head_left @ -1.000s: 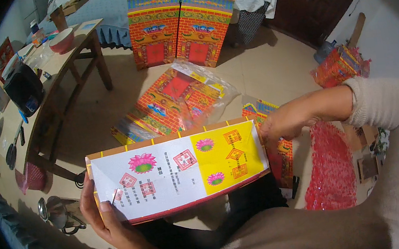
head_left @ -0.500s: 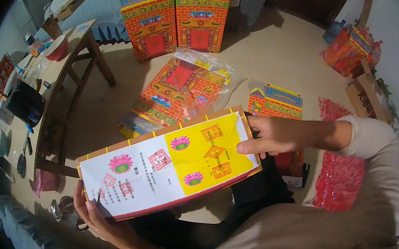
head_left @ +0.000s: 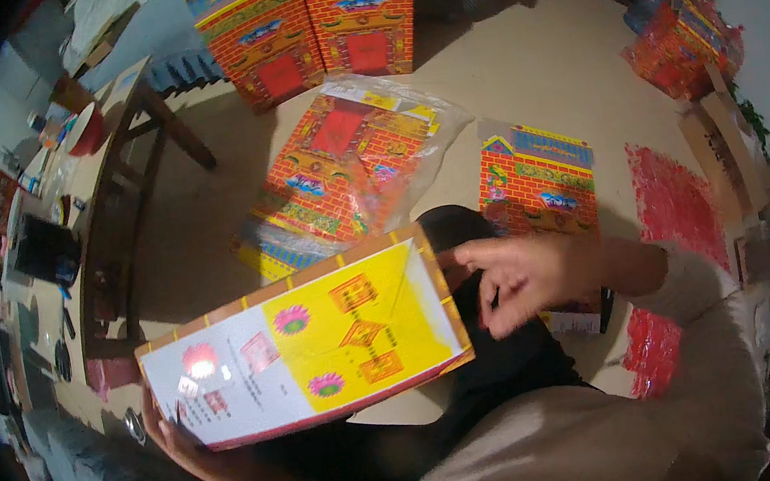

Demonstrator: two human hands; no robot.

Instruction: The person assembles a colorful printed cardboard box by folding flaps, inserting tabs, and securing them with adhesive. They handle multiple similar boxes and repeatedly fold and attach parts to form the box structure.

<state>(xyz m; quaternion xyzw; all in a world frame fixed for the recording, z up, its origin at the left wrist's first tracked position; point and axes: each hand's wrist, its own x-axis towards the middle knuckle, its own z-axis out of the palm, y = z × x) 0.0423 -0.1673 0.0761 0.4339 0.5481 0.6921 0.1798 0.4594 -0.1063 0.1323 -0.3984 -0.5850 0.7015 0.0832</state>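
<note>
A long paper box [head_left: 236, 368], printed like a brick building, lies tilted above my lap. A white sheet and a yellow sheet with pink lotus prints and red stamp patterns cover its upturned face. My left hand [head_left: 189, 451] grips the box at its left end, with part of the fingers hidden behind it. Beside the box's right end is my right hand [head_left: 526, 275], slightly blurred. Its forefinger stretches toward the box edge, and the other fingers are loosely bent and apart, with nothing seen in them.
Two tall printed boxes [head_left: 364, 29] stand at the back. Flat printed cardboard in clear plastic [head_left: 327, 165] lies before them. Another printed piece [head_left: 543, 181] and red plastic wrapping [head_left: 677, 202] are on the right. A wooden table [head_left: 120, 110] stands left, a brown carton [head_left: 723, 147] by the wall.
My right hand has let go of the box's right end and moved slightly off it. The box has shifted left and tilted more, still held by my left hand. The view has turned slightly.
</note>
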